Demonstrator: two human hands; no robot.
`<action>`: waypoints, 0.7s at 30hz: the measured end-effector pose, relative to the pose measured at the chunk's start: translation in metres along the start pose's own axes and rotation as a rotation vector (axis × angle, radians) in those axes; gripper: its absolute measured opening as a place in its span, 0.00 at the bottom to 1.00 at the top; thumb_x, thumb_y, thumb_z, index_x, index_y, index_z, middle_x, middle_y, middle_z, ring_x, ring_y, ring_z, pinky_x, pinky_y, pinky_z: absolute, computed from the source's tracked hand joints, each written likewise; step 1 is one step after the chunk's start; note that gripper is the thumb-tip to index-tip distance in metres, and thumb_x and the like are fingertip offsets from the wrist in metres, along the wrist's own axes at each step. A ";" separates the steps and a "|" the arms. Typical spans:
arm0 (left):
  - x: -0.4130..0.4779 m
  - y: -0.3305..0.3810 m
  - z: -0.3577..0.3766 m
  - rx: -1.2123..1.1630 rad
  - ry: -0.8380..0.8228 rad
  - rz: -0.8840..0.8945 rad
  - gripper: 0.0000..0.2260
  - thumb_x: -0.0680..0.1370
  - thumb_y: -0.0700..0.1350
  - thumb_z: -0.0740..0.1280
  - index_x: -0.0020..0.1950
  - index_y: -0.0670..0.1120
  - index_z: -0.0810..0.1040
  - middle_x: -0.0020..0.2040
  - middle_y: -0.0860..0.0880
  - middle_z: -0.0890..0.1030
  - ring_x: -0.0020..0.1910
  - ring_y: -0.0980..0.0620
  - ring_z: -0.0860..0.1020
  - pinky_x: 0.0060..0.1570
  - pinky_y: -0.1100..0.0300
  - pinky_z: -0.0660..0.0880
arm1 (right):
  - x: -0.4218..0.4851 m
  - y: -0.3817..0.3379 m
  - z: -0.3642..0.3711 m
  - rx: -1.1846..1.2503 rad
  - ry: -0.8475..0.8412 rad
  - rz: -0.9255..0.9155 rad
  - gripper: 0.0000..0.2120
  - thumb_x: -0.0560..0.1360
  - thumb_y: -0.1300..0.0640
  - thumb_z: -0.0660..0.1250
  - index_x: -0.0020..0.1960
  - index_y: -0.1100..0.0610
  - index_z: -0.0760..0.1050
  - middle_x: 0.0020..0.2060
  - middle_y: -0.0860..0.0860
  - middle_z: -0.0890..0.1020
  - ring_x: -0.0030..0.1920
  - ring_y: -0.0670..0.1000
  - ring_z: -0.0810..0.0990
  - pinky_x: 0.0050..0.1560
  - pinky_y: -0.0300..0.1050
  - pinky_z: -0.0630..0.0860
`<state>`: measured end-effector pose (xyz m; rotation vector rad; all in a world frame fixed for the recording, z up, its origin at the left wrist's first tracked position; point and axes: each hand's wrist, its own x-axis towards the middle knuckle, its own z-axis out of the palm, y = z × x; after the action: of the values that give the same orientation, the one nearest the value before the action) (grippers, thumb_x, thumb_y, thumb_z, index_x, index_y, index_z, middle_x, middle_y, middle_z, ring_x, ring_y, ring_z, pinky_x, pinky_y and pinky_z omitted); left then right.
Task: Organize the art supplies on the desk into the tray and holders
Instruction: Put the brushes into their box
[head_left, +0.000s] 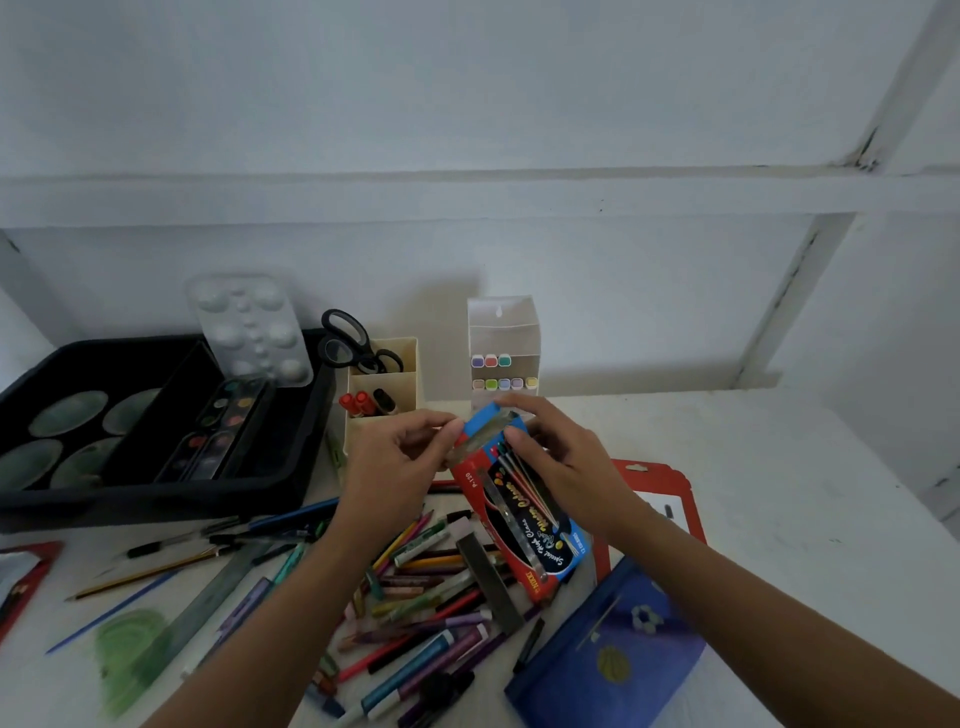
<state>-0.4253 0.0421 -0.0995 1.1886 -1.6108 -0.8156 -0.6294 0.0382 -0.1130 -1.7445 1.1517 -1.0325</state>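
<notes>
A red and blue water colour box (519, 514) stands tilted above the desk at the centre. My left hand (400, 457) pinches the box's open top flap at its left edge. My right hand (561, 457) grips the box's upper right side, fingers over the opening. A black tray (291, 467) sits at the left with paint palettes inside. A cream holder (405, 364) behind my left hand has scissors and red markers. A clear marker case (501, 332) stands behind the box. Several pens, pencils and crayons (415, 597) lie scattered beneath my arms.
A white plastic mixing palette (249, 327) leans in the tray's back corner. A blue pouch (608, 654) lies at the front right, a red-framed board (670, 493) behind it. A ruler (208, 597) and a green smear mark the desk's left front. A wall stands close behind.
</notes>
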 end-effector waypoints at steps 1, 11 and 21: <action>0.000 0.002 0.001 -0.002 -0.016 0.011 0.07 0.80 0.43 0.69 0.49 0.54 0.83 0.42 0.56 0.86 0.43 0.57 0.85 0.42 0.62 0.82 | 0.002 0.000 -0.002 -0.025 0.008 0.001 0.13 0.83 0.51 0.60 0.64 0.37 0.71 0.50 0.51 0.82 0.49 0.49 0.85 0.46 0.50 0.85; -0.006 -0.003 0.001 -0.071 -0.083 0.017 0.10 0.78 0.42 0.71 0.57 0.43 0.85 0.47 0.50 0.88 0.48 0.52 0.86 0.45 0.61 0.82 | 0.003 0.000 -0.007 0.053 0.048 0.047 0.08 0.81 0.54 0.64 0.58 0.44 0.75 0.48 0.50 0.82 0.49 0.53 0.84 0.46 0.52 0.85; -0.008 -0.002 0.007 -0.088 -0.027 0.013 0.08 0.77 0.42 0.71 0.55 0.42 0.85 0.46 0.51 0.87 0.46 0.52 0.86 0.43 0.61 0.83 | 0.012 -0.014 -0.008 0.095 0.044 0.161 0.04 0.81 0.54 0.65 0.52 0.45 0.75 0.46 0.54 0.82 0.47 0.55 0.85 0.46 0.51 0.84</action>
<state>-0.4307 0.0487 -0.1062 1.1081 -1.5867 -0.8886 -0.6291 0.0296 -0.0950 -1.5353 1.2291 -1.0156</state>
